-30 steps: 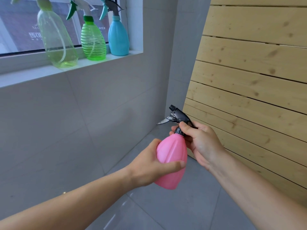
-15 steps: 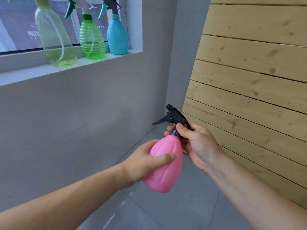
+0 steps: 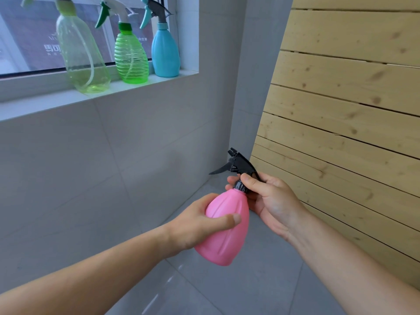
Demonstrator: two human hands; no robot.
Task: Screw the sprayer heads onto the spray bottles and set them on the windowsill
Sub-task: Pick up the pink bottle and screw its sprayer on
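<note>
In the head view, a pink ribbed plastic spray bottle is held in mid-air, tilted, well below the white windowsill and over the grey tiled floor. The left hand is wrapped around its body, thumb pressed across the front, apparently to steady it against turning. The right hand is pinched on the black collar beneath the black trigger sprayer head, a hold suited to twisting the thread; the step in hand is judged to be tightening.

Three capped bottles are already lined along the sill's right end: a pale yellow-green clear bottle, a bright green ribbed clear bottle and a light blue opaque bottle, the last just beside the window reveal.

How far the collar is seated cannot be told, since the neck is covered by fingers. The pale bottle's sprayer is cut off by the top edge. The slatted pine panel at right hides whatever lies behind it.
</note>
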